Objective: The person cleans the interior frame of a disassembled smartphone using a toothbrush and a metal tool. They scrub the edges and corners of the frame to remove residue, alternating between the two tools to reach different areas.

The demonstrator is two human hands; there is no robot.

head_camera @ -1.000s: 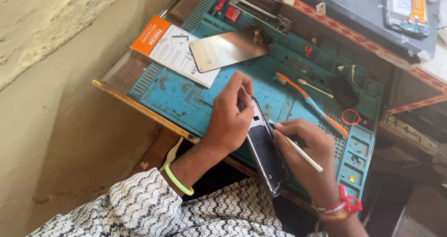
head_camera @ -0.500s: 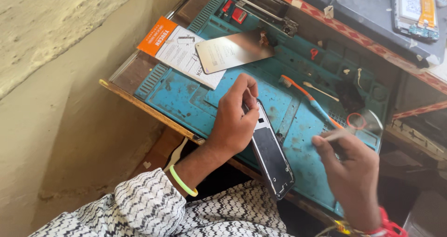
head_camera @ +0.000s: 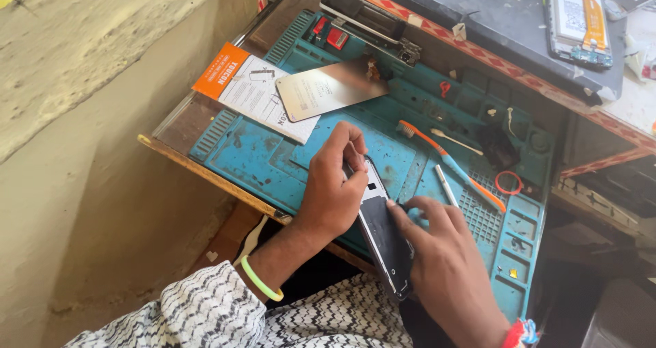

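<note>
A dark phone [head_camera: 384,235] with a white upper part lies tilted over the near edge of a blue repair mat [head_camera: 260,160]. My left hand [head_camera: 335,187] grips the phone's upper end, fingers curled over its top edge. My right hand [head_camera: 444,266] rests against the phone's right side, thumb and forefinger pinched on its face near the middle. A thin white stick [head_camera: 445,185] lies loose on the mat just beyond my right hand. A green band circles my left wrist, a red one my right.
On the mat lie an orange and blue toothbrush [head_camera: 451,160], a cotton swab [head_camera: 454,141], an orange ring [head_camera: 509,182], a shiny metal plate [head_camera: 331,88] and an orange and white leaflet [head_camera: 246,91]. An opened phone [head_camera: 577,20] sits on the dark board behind. A wall stands at left.
My right hand carried the white stick off to the right, left it on the mat, and came back to the phone with bare fingers. My left hand kept its hold.
</note>
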